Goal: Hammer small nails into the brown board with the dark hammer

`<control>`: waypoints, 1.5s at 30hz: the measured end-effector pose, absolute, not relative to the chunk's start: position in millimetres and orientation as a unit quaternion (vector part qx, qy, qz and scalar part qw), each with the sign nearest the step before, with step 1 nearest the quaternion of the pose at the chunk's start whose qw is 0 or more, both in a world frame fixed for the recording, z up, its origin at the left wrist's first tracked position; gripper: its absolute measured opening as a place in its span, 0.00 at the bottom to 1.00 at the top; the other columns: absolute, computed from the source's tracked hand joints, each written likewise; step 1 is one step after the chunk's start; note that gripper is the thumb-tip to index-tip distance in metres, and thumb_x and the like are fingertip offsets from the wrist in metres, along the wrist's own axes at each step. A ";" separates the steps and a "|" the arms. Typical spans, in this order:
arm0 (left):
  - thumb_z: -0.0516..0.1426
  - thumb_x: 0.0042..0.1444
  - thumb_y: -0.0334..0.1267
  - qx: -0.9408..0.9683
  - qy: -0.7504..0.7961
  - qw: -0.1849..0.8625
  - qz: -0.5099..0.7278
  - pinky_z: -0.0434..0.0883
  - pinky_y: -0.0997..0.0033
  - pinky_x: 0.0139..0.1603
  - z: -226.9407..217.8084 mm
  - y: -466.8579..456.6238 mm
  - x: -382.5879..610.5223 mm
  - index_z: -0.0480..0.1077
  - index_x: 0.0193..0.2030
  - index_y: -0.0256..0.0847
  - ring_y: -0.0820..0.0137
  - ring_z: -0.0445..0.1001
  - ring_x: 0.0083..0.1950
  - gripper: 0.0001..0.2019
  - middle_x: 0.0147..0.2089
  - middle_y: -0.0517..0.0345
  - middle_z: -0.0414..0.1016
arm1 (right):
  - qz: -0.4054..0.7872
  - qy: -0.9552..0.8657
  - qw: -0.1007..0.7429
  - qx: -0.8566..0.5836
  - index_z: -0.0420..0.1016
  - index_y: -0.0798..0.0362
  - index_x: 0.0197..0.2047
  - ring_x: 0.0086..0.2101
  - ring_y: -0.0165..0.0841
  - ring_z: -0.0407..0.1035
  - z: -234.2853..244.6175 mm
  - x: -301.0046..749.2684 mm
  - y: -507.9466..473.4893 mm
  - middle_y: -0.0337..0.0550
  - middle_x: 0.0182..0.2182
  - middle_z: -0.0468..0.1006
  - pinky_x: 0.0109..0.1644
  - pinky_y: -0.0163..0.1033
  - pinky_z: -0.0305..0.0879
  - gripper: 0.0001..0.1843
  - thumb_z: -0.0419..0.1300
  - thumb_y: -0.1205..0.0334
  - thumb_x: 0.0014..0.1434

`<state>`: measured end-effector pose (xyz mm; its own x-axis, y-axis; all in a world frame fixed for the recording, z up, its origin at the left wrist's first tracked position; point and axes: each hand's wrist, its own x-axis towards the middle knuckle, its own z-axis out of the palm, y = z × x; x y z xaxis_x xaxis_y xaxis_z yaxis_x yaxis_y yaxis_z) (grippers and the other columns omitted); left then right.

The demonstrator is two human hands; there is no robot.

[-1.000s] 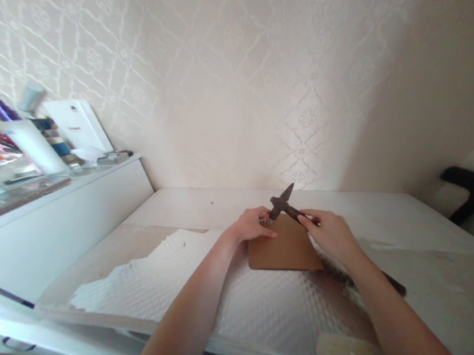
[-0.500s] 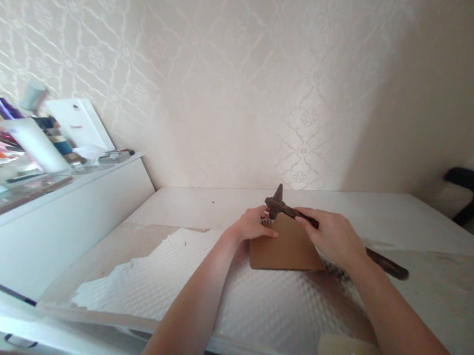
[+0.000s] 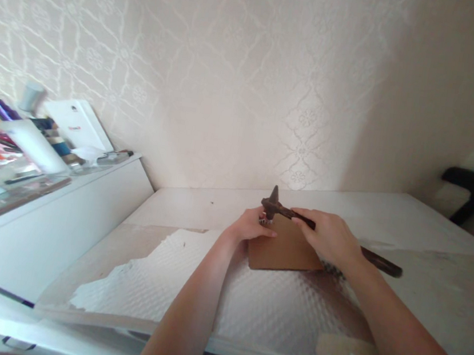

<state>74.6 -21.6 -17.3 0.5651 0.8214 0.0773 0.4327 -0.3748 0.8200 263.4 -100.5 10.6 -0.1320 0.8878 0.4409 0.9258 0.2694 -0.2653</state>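
Observation:
My right hand (image 3: 333, 235) is closed around a dark hammer (image 3: 297, 215), its handle running back under my wrist. The hammer head is over the far left corner of a flat brown board (image 3: 286, 250), close above my left fingertips. My left hand (image 3: 251, 224) lies at that corner, thumb over the board and fingers curled. A small silvery piece with a toothed edge (image 3: 265, 222) shows at its fingers, right below the hammer head; its kind is too small to tell. A dark checkered item (image 3: 333, 270) peeks out beside the board's right corner.
The board rests on a quilted white sheet (image 3: 133, 280) spread over the white table (image 3: 191, 200). To the left, a white cabinet (image 3: 67, 226) carries pens, a white box (image 3: 81, 127) and clutter. A patterned wall stands behind; a black chair part (image 3: 473, 186) is at right.
The hammer and my right hand have shifted slightly left, with the hammer head a little lower over my left fingertips. My left hand and the board look nearly unmoved.

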 end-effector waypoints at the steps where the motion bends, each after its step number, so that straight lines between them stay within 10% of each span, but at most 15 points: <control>1: 0.64 0.36 0.34 0.791 0.399 0.392 0.247 0.66 0.64 0.45 -17.0 -21.8 74.6 0.66 0.43 0.35 0.65 0.70 0.42 0.23 0.42 0.50 0.72 | -0.039 -0.747 0.271 -0.605 0.70 0.44 0.49 0.38 0.39 0.71 10.5 263.3 -100.4 0.41 0.40 0.77 0.41 0.41 0.64 0.17 0.49 0.56 0.58; 45: 0.64 0.37 0.32 0.780 0.413 0.401 0.244 0.67 0.67 0.43 -13.7 -21.6 68.9 0.65 0.42 0.36 0.68 0.71 0.41 0.22 0.40 0.53 0.73 | -0.019 -0.706 0.308 -0.637 0.73 0.45 0.47 0.31 0.38 0.72 6.6 268.9 -93.6 0.42 0.34 0.79 0.31 0.38 0.62 0.18 0.49 0.55 0.57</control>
<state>68.9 -21.6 -13.7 0.5400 0.8402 0.0494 0.4489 -0.3371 0.8275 268.9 -93.6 6.6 0.0013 0.8882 0.4594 0.9112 0.1883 -0.3665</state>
